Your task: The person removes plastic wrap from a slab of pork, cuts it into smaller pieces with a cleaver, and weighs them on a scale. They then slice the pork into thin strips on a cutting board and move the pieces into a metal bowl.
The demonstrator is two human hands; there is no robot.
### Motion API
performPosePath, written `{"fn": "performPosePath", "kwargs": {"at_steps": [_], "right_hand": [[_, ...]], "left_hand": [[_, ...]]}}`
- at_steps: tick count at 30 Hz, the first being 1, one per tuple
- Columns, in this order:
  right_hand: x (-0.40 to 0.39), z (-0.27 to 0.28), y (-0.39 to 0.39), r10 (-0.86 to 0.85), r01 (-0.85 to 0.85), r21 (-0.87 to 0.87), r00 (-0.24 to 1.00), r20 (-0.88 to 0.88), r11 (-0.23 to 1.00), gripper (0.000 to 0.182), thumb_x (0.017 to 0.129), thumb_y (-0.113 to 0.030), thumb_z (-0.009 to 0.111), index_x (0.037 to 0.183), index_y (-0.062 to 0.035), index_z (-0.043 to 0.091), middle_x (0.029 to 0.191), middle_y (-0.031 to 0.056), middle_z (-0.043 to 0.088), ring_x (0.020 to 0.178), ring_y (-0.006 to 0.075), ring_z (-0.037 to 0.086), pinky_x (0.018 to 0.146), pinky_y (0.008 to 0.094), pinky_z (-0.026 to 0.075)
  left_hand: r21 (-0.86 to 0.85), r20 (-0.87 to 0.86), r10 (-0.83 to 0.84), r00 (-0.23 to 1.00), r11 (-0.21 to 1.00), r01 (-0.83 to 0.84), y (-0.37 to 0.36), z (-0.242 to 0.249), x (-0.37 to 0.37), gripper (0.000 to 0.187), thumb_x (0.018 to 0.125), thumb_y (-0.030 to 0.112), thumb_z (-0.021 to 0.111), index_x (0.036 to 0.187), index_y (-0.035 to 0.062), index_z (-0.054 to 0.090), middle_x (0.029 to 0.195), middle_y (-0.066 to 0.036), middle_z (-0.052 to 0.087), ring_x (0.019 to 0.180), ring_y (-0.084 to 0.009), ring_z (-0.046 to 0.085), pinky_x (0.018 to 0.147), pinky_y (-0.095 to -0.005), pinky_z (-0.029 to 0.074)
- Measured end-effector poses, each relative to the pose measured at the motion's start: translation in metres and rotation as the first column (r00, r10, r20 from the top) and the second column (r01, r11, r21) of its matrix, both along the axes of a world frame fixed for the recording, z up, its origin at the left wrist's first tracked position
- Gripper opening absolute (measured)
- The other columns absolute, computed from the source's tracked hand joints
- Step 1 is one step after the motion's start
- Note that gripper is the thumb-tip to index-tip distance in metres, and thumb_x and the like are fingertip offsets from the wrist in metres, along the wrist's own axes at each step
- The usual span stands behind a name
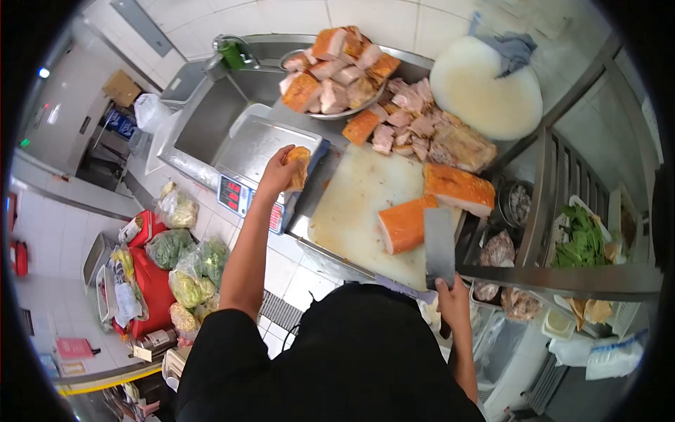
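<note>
My left hand (278, 171) is closed on a chunk of roast pork (299, 167) with orange crackling. It holds the chunk at the right side of the digital scale (271, 135), whose red display (232, 193) is lit. In my right hand (453, 301) is the handle of a cleaver (439, 245), its broad blade standing along the right edge of the white cutting board (351, 197). Against the blade lies a cut slab of pork (402, 224). A longer pork slab (458, 188) rests just behind it.
A metal bowl (330, 117) heaped with pork chunks stands behind the board. Smaller cut pieces (404, 123) and a round white board (485, 88) with a grey cloth (512, 53) are to its right. A sink (204, 126) is at left; bagged vegetables (190, 285) sit below.
</note>
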State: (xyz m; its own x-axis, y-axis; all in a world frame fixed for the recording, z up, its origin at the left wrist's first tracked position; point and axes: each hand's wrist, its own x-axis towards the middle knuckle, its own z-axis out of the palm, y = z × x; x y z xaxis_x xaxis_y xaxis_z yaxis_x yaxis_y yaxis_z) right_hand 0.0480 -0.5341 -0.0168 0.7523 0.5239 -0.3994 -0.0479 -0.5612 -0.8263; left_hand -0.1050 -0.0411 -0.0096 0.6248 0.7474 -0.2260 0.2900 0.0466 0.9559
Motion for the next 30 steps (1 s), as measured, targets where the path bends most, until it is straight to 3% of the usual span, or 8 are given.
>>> {"fn": "performPosePath", "kwargs": {"at_steps": [4, 6, 7, 8, 9, 10, 13, 30], "right_hand": [[-0.004, 0.010, 0.019, 0.203, -0.183, -0.144, 0.970, 0.133, 0.972, 0.042, 0.095, -0.033, 0.065, 0.118, 0.0022, 0.059, 0.072, 0.0274, 0.065, 0.076, 0.0472, 0.067, 0.069, 0.0532, 0.051], [-0.009, 0.020, 0.031, 0.258, -0.227, -0.182, 0.951, 0.170, 0.957, 0.040, 0.096, -0.032, 0.065, 0.117, 0.0012, 0.059, 0.068, 0.0234, 0.064, 0.067, 0.0412, 0.066, 0.064, 0.0494, 0.050], [-0.012, 0.025, 0.038, 0.325, -0.283, -0.202, 0.920, 0.219, 0.937, 0.037, 0.096, -0.030, 0.065, 0.116, 0.0002, 0.059, 0.064, 0.0194, 0.063, 0.059, 0.0353, 0.065, 0.058, 0.0456, 0.050], [-0.014, 0.033, 0.045, 0.324, -0.281, -0.218, 0.924, 0.201, 0.935, 0.037, 0.096, -0.030, 0.065, 0.116, 0.0002, 0.059, 0.064, 0.0194, 0.063, 0.059, 0.0353, 0.065, 0.058, 0.0456, 0.050], [-0.016, 0.042, 0.054, 0.380, -0.344, -0.222, 0.913, 0.147, 0.912, 0.036, 0.097, -0.030, 0.062, 0.113, 0.0012, 0.056, 0.071, 0.0239, 0.065, 0.070, 0.0427, 0.066, 0.066, 0.0516, 0.050], [-0.019, 0.045, 0.062, 0.431, -0.404, -0.218, 0.897, 0.095, 0.889, 0.035, 0.097, -0.030, 0.059, 0.111, 0.0023, 0.054, 0.077, 0.0284, 0.068, 0.080, 0.0501, 0.066, 0.074, 0.0575, 0.050], [-0.033, 0.026, 0.076, 0.462, -0.423, -0.225, 0.873, 0.158, 0.878, 0.030, 0.098, -0.025, 0.056, 0.114, 0.0002, 0.053, 0.077, 0.0287, 0.067, 0.080, 0.0506, 0.066, 0.075, 0.0592, 0.050], [-0.067, 0.005, 0.150, 0.585, -0.531, -0.254, 0.776, 0.236, 0.808, 0.014, 0.090, -0.006, 0.056, 0.099, 0.0040, 0.053, 0.069, 0.0254, 0.067, 0.069, 0.0431, 0.070, 0.065, 0.0534, 0.056]], "left_hand": [[-0.423, 0.384, 0.094, 0.918, 0.902, 0.085, -0.087, -0.024, 0.004, 0.046, 0.102, 0.018, 0.059, 0.142, -0.0001, 0.048, 0.120, -0.009, 0.065, 0.105, -0.0167, 0.067, 0.089, -0.0309, 0.057], [-0.494, 0.430, 0.190, 0.883, 0.868, 0.053, -0.122, -0.052, 0.003, 0.040, 0.103, 0.019, 0.057, 0.138, 0.0002, 0.052, 0.122, -0.009, 0.064, 0.107, -0.0165, 0.066, 0.089, -0.0311, 0.057], [-0.141, 0.225, 0.110, 0.968, 0.987, -0.079, -0.133, -0.075, 0.001, 0.037, 0.102, 0.019, 0.057, 0.134, 0.0003, 0.056, 0.122, -0.012, 0.063, 0.109, -0.0226, 0.065, 0.092, -0.0354, 0.053], [0.392, -0.051, 0.041, 0.998, 0.920, -0.018, -0.142, -0.097, -0.009, 0.038, 0.101, 0.020, 0.057, 0.134, 0.0004, 0.057, 0.122, -0.015, 0.062, 0.110, -0.0272, 0.063, 0.094, -0.0382, 0.051], [0.778, -0.319, 0.112, 0.941, 0.598, 0.192, -0.146, -0.116, -0.020, 0.039, 0.099, 0.021, 0.058, 0.133, 0.0006, 0.057, 0.121, -0.018, 0.061, 0.111, -0.0318, 0.060, 0.097, -0.0410, 0.048], [0.726, -0.229, 0.101, 0.968, 0.680, 0.101, -0.145, -0.117, -0.025, 0.042, 0.097, 0.022, 0.058, 0.133, 0.0014, 0.058, 0.121, -0.022, 0.059, 0.111, -0.0384, 0.056, 0.100, -0.0450, 0.044], [0.518, -0.123, 0.095, 0.988, 0.855, -0.018, -0.151, -0.102, -0.023, 0.039, 0.098, 0.023, 0.056, 0.130, 0.0014, 0.060, 0.124, -0.021, 0.060, 0.112, -0.0387, 0.056, 0.102, -0.0448, 0.044], [0.655, -0.232, 0.016, 0.972, 0.742, 0.144, -0.152, -0.096, -0.008, 0.032, 0.103, 0.022, 0.049, 0.126, 0.0023, 0.059, 0.120, -0.019, 0.061, 0.115, -0.0382, 0.055, 0.102, -0.0457, 0.042]]}}
